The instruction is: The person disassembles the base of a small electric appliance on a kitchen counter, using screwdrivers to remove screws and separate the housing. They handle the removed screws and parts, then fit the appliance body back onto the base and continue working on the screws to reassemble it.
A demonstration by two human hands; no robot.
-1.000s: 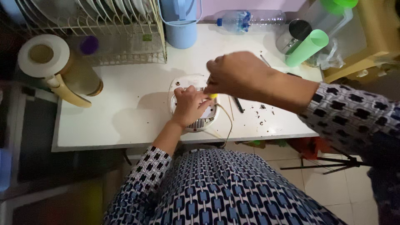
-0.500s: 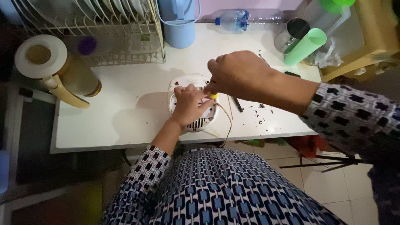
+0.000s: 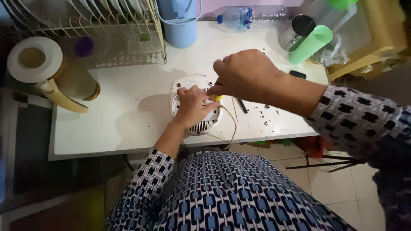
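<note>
1 labelled bottle is all I can make out.
At the far edge of the white table (image 3: 128,128), a clear plastic bottle (image 3: 252,15) lies on its side, blue cap pointing left, with a blue label band; its print is too blurred for me.

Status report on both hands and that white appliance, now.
Left hand pressed flat on white appliance. Right hand gripping yellow-handled tool at its edge. Thin cord trails off table; nothing blocking.

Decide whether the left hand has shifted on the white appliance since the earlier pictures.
No. The left hand still rests on the white appliance, same spot relative to the table edge.
</note>
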